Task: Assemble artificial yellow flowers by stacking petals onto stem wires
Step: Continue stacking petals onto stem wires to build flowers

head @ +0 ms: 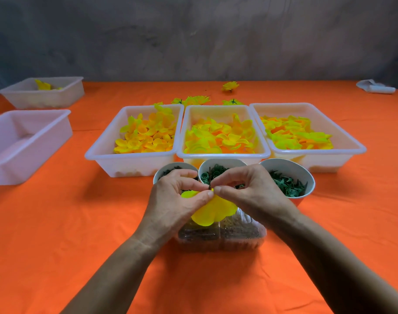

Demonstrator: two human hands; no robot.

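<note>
both forearms come in from the near edge and meet over the clear box of dark pins [220,234] on the orange surface [80,245]. the left hand [177,198] has thumb and forefinger pinched together on the yellow petal layer [213,210], which hangs just below the knuckles, clear of the surface. the right hand [250,191] has its fingers clamped on the thin dark stem wire [209,177], which stands upright between the two pinches. the wire looks to be poking up through the petal's middle, so threading seems to be the step in hand. to do it well, i'd say: keep the wire vertical, hold close to the hole, slide the petal along it without creasing it. wrists are cocked inward, fingertips all but touching.

just beyond, three cups of green parts [286,180]. then three white trays of yellow petals [223,137], side by side. behind them, finished flowers [230,86] lie loose.
</note>
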